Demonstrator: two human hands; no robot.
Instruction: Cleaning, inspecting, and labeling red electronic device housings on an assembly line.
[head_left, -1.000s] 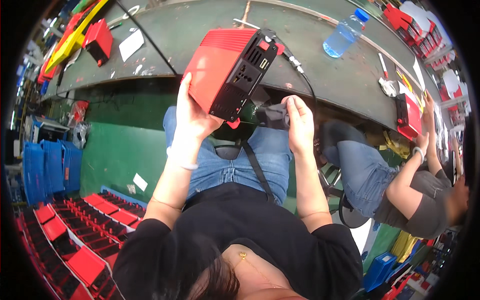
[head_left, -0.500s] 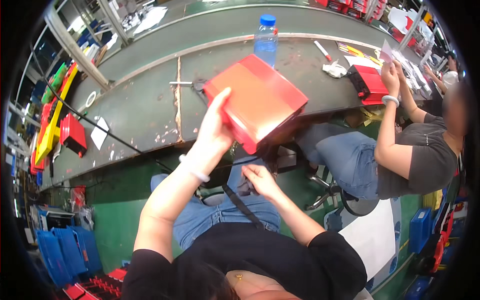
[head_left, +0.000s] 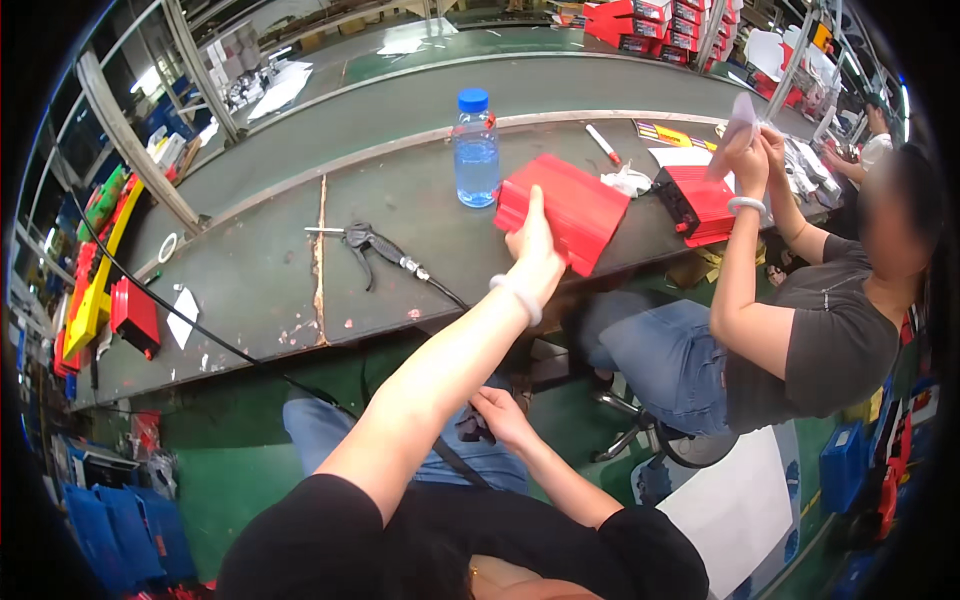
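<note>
My left hand [head_left: 538,245] reaches out over the bench, fingers wrapped round the near left side of a red ribbed metal case [head_left: 585,215]. The case is tilted and sits right of a clear water bottle [head_left: 476,155] with a blue cap. Down by my lap, my right hand [head_left: 505,418] is closed on a dark grey cloth [head_left: 473,426], partly hidden by my left forearm. On the bench left of my left arm lies an air blow gun [head_left: 365,243] with its hose running to the near edge.
Right of me a seated co-worker [head_left: 800,310] holds up a thin sheet behind another red case [head_left: 697,205]. Crumpled white paper [head_left: 627,181] and a marker [head_left: 603,144] lie on the dark bench [head_left: 250,270]. A further red case [head_left: 135,315] stands far left, near a black cable.
My left hand has carried the red case rightward and away from me, toward the co-worker's side, uncovering the blow gun. My right hand still holds the cloth near my lap.
</note>
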